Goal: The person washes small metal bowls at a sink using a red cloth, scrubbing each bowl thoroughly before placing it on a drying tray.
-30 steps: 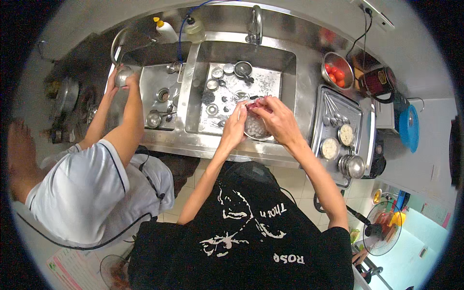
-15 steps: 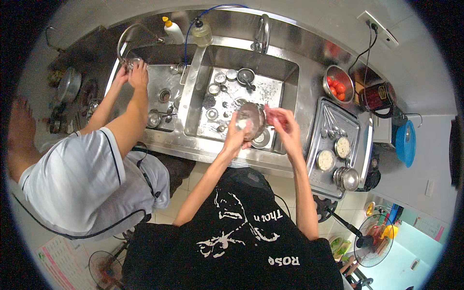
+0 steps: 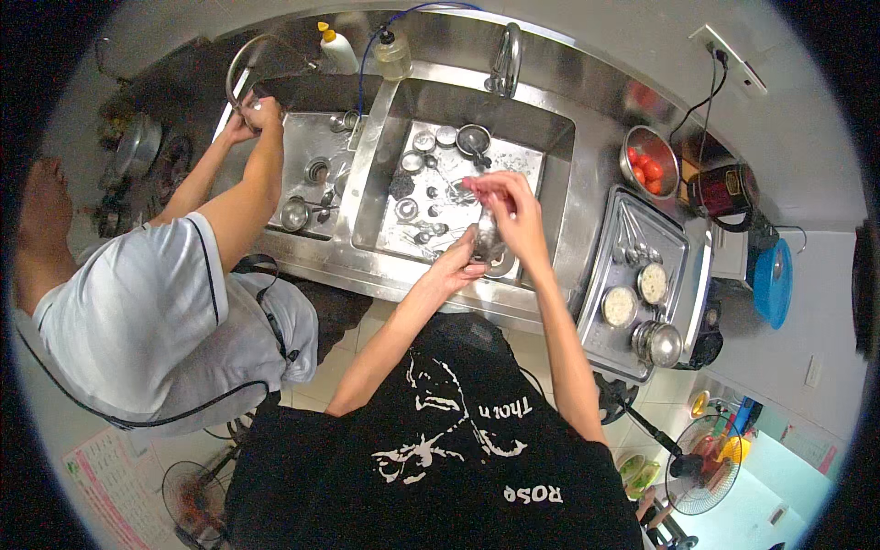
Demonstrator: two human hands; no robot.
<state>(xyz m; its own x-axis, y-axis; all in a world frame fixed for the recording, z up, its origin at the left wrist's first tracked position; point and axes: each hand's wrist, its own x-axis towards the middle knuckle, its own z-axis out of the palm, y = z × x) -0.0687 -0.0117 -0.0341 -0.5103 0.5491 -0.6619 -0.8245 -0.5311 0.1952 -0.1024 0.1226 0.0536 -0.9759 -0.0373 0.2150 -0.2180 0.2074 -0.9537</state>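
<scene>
Over the right-hand basin, my left hand (image 3: 456,263) is closed on the rim of a metal bowl (image 3: 489,243), which is tilted on edge. My right hand (image 3: 515,209) is closed on a pinkish-red scrubbing cloth or pad (image 3: 475,184) and passes in front of the bowl, hiding part of it. Below, on the floor of the sink (image 3: 367,206), lie several small metal cups, a small dark-bottomed pan (image 3: 473,140), a dark scouring pad (image 3: 401,186) and several spoons. Part of a round metal lid or dish (image 3: 502,265) shows beneath my hands.
At the left basin a co-worker's hands (image 3: 255,117) hold something shiny under the hose tap. Right of the sink stand a steel bowl of tomatoes (image 3: 649,170) and a metal tray (image 3: 596,344) with ladles, filled bowls and stacked bowls. Two bottles (image 3: 392,57) stand behind; a tap (image 3: 505,62) overhangs my basin.
My right hand has swung left with the red cloth, from the bowl's right side to across its front. The bowl has turned from facing up to edge-on. The co-worker's hands have shifted slightly.
</scene>
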